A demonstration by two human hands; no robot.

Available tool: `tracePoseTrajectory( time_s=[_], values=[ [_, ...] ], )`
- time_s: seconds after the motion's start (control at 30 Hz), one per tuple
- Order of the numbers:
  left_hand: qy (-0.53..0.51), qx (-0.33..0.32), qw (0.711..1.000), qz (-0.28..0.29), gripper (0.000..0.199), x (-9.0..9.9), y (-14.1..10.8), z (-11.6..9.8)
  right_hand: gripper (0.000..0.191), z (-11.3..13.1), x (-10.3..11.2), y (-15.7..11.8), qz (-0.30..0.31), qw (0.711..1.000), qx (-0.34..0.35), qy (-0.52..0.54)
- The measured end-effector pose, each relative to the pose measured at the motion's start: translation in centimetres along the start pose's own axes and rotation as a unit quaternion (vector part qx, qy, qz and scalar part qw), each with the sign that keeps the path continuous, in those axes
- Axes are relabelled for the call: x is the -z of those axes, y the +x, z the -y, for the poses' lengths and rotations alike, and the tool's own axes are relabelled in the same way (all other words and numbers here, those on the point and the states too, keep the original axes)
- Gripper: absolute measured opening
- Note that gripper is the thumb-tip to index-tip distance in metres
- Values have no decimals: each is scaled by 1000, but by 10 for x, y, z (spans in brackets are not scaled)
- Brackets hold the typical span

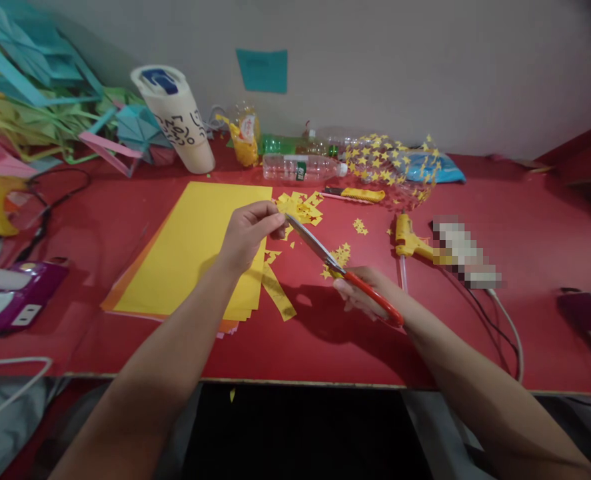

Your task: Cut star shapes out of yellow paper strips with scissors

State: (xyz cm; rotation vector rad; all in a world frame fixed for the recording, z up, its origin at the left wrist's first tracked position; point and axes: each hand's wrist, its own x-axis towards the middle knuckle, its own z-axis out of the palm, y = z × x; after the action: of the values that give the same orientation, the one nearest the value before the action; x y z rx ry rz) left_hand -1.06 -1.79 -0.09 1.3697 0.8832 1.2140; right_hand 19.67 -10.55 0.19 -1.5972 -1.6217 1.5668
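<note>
My right hand (368, 290) grips red-handled scissors (309, 239), whose blades point up and left. The blade tips reach the thumb and fingertips of my left hand (250, 230), which are pinched together. Whatever sits in that pinch is too small to make out. My left hand is above the right edge of a stack of yellow paper (190, 247). Behind the blades lies a heap of yellow paper scraps (302, 208) with star shapes cut out. Small yellow paper stars (342, 255) form a pile under the scissors, and a yellow strip (279, 293) lies nearer me.
A yellow glue gun (415, 245) and a blurred-out device (468, 253) with a cable lie right. Behind are a yellow cutter knife (358, 195), a clear bottle (302, 169), a star-covered clear piece (390, 163) and a white tumbler (180, 123). Folded paper shapes (30, 73) crowd the left.
</note>
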Motion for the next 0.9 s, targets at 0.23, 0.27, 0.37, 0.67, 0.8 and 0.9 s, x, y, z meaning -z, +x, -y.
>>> tracePoseTrajectory(
  time_s=[0.23, 0.27, 0.37, 0.67, 0.8, 0.9],
  values=[
    [0, 8, 1000, -3, 11, 0, 0, -2, 48, 1, 0, 1, 6, 1000, -1, -6],
    [2, 9, 1000, -4, 11, 1, 0, -1, 48, 2, 0, 1, 6, 1000, -1, -6],
    [2, 8, 1000, -3, 11, 1, 0, -1, 49, 2, 0, 1, 4, 1000, -9, -8],
    [-13, -11, 1000, -11, 11, 3, 2, 1, 47, 0, 0, 0, 11, 1000, 5, -11],
    [-3, -15, 1000, -20, 9, 2, 1, 2, 47, 1, 0, 1, 10, 1000, 5, -2],
    [-1, -13, 1000, -11, 10, -1, -1, 2, 46, -3, -1, 2, 7, 1000, 11, 2]
  ],
)
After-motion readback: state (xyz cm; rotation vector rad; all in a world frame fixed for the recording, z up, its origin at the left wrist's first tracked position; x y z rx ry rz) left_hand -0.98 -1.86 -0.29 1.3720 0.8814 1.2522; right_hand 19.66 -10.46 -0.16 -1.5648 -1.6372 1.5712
